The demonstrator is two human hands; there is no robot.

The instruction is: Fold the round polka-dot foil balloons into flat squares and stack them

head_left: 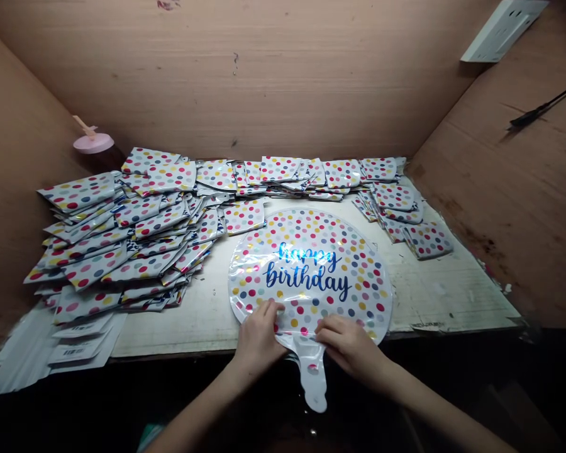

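Note:
A flat round foil balloon [311, 283] with coloured dots and blue "happy birthday" lettering lies on the white tabletop, its white tail hanging over the front edge toward me. My left hand [260, 333] grips the balloon's lower left edge, thumb near the edge and fingers curled on top. On the other side of the tail, my right hand [349, 345] holds the lower edge with bent fingers. The undersides of both grips are hidden.
Folded dotted balloons are heaped at the left [122, 245], with more along the back [283, 170] and right [429, 240]. A pink-lidded cup [93, 143] stands back left. Labelled white packets [78, 346] lie front left. Wooden walls [264, 75] enclose the tabletop [202, 324].

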